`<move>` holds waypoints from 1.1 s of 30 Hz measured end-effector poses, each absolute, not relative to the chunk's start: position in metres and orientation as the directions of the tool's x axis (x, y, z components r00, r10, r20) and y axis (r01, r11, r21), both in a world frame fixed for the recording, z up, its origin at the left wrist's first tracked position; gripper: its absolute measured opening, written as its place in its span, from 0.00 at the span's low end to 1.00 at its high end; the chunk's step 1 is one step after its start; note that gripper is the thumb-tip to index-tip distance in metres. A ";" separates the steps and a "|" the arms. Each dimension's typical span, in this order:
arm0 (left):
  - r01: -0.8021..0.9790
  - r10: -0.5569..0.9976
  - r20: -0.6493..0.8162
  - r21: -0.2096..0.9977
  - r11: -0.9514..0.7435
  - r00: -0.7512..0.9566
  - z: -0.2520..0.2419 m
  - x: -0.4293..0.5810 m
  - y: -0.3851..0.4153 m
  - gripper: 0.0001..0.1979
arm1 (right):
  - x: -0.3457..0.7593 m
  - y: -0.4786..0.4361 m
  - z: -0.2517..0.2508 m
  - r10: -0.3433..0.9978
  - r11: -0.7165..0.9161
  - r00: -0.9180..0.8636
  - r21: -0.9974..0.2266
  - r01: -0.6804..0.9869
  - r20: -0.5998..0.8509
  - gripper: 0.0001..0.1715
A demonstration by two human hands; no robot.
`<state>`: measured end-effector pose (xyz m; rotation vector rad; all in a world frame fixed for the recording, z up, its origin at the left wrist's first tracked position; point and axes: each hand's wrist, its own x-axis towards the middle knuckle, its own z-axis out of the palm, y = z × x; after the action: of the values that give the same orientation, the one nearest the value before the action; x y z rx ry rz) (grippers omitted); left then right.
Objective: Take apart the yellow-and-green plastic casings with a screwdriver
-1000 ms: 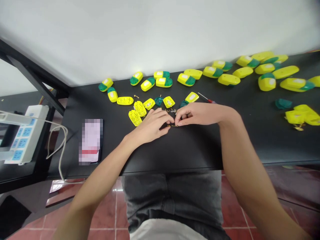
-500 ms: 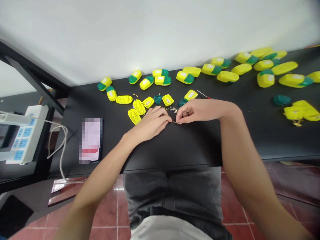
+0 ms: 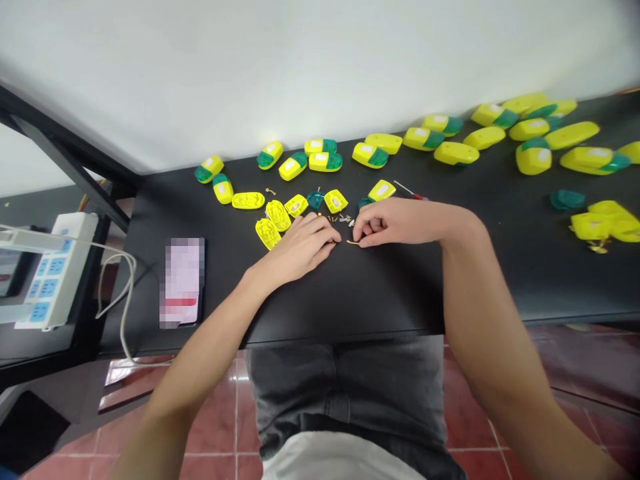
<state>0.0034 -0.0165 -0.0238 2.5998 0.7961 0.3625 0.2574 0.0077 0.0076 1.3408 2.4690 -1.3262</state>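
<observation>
Between thumb and fingers of my right hand [image 3: 383, 223] is a small, thin brass-coloured strip [image 3: 353, 242], its free end pointing left. My left hand [image 3: 311, 241] is closed just to the left, apart from the strip; a tiny glint shows at its fingertips, too small to name. Beyond the hands lie several small metal parts [image 3: 345, 219]. Open yellow shell halves [image 3: 278, 215] with ribbed insides rest behind my left hand. Near them are a dark green translucent cover [image 3: 315, 201] and another yellow piece [image 3: 335, 201]. A yellow shell [image 3: 382, 190] sits behind my right hand.
Closed yellow-and-green casings [image 3: 325, 162] line the table's back by the wall. More yellow parts [image 3: 605, 221] are at the right. A red-handled screwdriver [image 3: 410, 191] lies behind my right hand. At left are a phone [image 3: 183, 280] and a white power strip [image 3: 57, 270] with cables.
My left fingertips have drawn slightly left, widening the gap between the hands. More of the brass-coloured strip in my right hand shows now.
</observation>
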 end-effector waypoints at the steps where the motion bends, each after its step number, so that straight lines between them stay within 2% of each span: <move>1: 0.478 0.581 0.127 0.443 -0.758 0.804 -0.023 0.003 -0.017 0.15 | 0.256 0.007 0.008 0.673 0.265 -0.623 -0.657 0.705 -0.397 0.18; 9: 0.478 0.588 0.139 0.448 -0.755 0.797 -0.023 0.002 -0.018 0.17 | 0.251 0.005 0.008 0.659 0.315 -0.654 -0.653 0.688 -0.371 0.14; 23: 0.490 0.575 0.125 0.399 -0.775 0.809 -0.020 0.002 -0.016 0.14 | 0.252 0.006 0.004 0.639 0.363 -0.703 -0.683 0.634 -0.313 0.12; 33: 0.510 0.602 0.112 0.423 -0.749 0.791 -0.019 -0.003 -0.011 0.10 | 0.245 0.004 0.006 0.637 0.360 -0.709 -0.697 0.621 -0.303 0.09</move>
<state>-0.0029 -0.0109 -0.0186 2.6076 0.8426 0.3409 0.2453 0.0042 0.0064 1.2048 2.6060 -1.3217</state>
